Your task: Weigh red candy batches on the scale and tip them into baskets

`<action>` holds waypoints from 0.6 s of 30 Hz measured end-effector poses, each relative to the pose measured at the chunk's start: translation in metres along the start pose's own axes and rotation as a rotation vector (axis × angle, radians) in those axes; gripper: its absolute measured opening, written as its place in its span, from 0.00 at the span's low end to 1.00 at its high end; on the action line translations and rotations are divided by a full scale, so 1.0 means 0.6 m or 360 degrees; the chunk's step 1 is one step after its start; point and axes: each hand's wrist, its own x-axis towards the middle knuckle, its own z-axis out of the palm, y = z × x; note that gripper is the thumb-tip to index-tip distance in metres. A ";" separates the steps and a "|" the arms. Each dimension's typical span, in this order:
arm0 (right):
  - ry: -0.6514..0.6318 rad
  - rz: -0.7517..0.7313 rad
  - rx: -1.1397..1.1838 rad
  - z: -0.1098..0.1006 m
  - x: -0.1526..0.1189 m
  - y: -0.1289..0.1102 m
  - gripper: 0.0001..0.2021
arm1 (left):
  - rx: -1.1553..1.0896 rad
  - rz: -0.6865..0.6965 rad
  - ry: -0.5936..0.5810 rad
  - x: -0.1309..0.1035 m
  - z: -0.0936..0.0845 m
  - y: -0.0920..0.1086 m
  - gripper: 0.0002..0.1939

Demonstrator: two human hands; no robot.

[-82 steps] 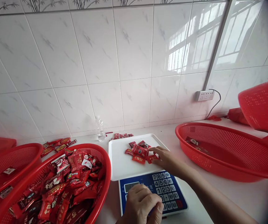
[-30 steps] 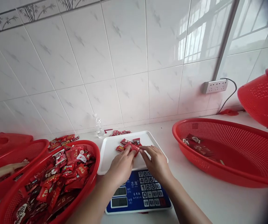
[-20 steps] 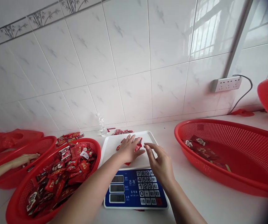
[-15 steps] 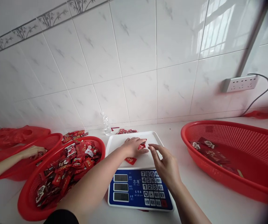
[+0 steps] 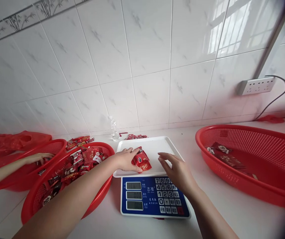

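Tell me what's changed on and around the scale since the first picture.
The left hand has left the scale's panel and taken hold of the packets, now bunched toward the tray's left. The right hand has let go of them and is at the tray's right edge. Another person's hand has come into a basket at left. The bottle still stands behind.

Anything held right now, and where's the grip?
Left hand grips red packets by their left side; whether they're clear of the white tray can't be told. Right hand holds nothing.
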 end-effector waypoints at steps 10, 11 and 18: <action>-0.0151 -0.0128 -0.0194 0.009 -0.001 -0.003 0.14 | -0.0349 0.0073 0.0470 0.032 0.010 0.014 0.28; -0.0159 -0.0136 -0.0216 0.010 -0.001 -0.003 0.14 | -0.0388 0.0110 0.0494 0.030 0.006 0.004 0.25; -0.0187 -0.0160 -0.0275 0.014 -0.004 0.001 0.15 | -0.0515 -0.0123 0.0480 -0.024 -0.005 -0.154 0.09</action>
